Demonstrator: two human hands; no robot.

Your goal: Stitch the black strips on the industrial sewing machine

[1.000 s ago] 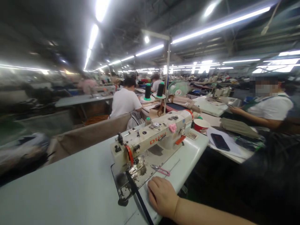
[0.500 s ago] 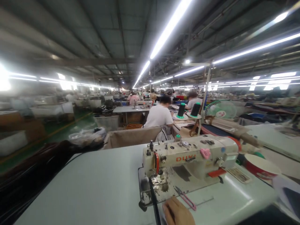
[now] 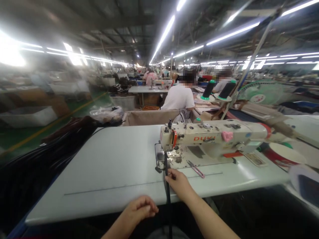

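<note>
A white sewing machine (image 3: 214,132) stands on the pale table (image 3: 119,159). From its needle area a narrow black strip (image 3: 167,192) runs down over the table's front edge. My right hand (image 3: 178,181) has its thumb and fingers pinched at the strip, just in front of the machine. Left of the strip, my left hand (image 3: 143,209) hovers at the front edge with curled fingers; nothing shows between them, and it is apart from the strip. Pink-handled thread snips (image 3: 196,169) lie on the table right of my right hand.
Dark strips (image 3: 50,159) are heaped along the table's left side. Behind the machine are a beige fabric bin (image 3: 149,118), two black thread cones (image 3: 208,89) and a person in white (image 3: 178,96). A green fan (image 3: 261,96) stands back right.
The view has tilted down and shows more of the table front. My left hand has come into view at the bottom, and my right hand is now further up at the strip.
</note>
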